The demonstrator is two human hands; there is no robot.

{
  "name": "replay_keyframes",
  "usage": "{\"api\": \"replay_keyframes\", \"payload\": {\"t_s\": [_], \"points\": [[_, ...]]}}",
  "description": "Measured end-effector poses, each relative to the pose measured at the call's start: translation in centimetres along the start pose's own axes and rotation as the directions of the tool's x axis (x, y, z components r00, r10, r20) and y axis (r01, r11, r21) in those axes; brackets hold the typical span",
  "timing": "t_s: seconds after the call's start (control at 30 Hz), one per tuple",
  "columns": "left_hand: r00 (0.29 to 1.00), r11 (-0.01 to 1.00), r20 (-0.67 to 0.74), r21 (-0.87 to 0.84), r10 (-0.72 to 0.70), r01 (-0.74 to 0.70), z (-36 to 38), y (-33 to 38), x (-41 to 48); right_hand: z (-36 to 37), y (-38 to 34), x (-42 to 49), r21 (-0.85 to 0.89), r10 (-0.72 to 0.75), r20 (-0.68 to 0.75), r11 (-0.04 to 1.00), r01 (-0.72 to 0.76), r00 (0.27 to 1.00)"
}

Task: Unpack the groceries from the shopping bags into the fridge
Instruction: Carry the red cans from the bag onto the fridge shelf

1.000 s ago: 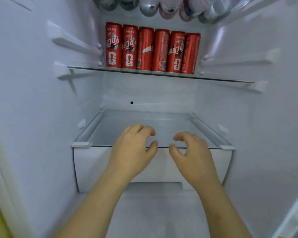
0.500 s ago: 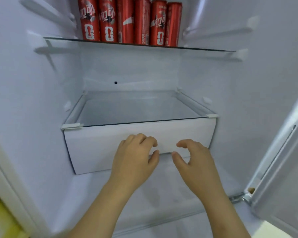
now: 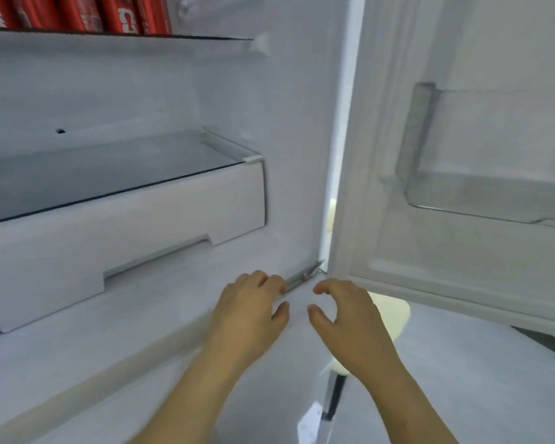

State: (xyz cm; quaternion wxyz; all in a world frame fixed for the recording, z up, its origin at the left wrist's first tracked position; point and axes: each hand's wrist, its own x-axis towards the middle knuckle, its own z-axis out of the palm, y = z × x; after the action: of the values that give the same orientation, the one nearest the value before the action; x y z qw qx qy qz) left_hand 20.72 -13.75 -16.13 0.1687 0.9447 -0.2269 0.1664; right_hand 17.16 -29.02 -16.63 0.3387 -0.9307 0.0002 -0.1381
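Fridge (image 3: 295, 139) interior white, door (image 3: 462, 235) swung open to your right. Red cans (image 3: 77, 14) upright on top glass shelf (image 3: 173, 38), drawer (image 3: 125, 229) below. Your left hand (image 3: 250, 312) and right hand (image 3: 350, 322) hover empty, fingers loosely curled.

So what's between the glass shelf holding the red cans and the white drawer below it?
In the head view, nothing: the glass shelf under the red cans and the glass cover over the white drawer enclose bare space.

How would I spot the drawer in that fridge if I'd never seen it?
Look inside the open fridge, under the upper glass shelf that carries the red cans. Below the lower glass pane sits the white drawer, the only boxy front, with a stepped notch cut along its bottom edge.
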Motion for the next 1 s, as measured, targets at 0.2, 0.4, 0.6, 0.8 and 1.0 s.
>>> {"api": "replay_keyframes", "payload": {"t_s": [0.2,0.4,0.6,0.8,1.0], "points": [[0.984,0.989,0.134,-0.109,0.115,-0.101,4.6,10.3,-1.2,-6.3,7.7,-7.5,-0.126,0.199,-0.045,0.971,-0.203,0.979],[0.929,0.95,0.236,-0.197,0.285,-0.241,8.5,21.9,-4.0,-13.1,13.9,-16.7,-0.164,0.379,-0.128,0.903,-0.397,0.916],[0.833,0.858,0.263,-0.32,0.487,-0.401,11.2,34.0,-8.0,-19.3,19.5,-27.0,-0.144,0.525,-0.26,0.809,-0.57,0.811],[0.675,0.714,0.266,-0.415,0.688,-0.564,13.3,45.5,-12.7,-24.5,23.1,-37.5,-0.063,0.671,-0.395,0.662,-0.747,0.628],[0.426,0.497,0.262,-0.545,0.866,-0.675,14.5,56.0,-18.2,-28.4,24.7,-47.4,0.094,0.778,-0.517,0.465,-0.88,0.356]]}}
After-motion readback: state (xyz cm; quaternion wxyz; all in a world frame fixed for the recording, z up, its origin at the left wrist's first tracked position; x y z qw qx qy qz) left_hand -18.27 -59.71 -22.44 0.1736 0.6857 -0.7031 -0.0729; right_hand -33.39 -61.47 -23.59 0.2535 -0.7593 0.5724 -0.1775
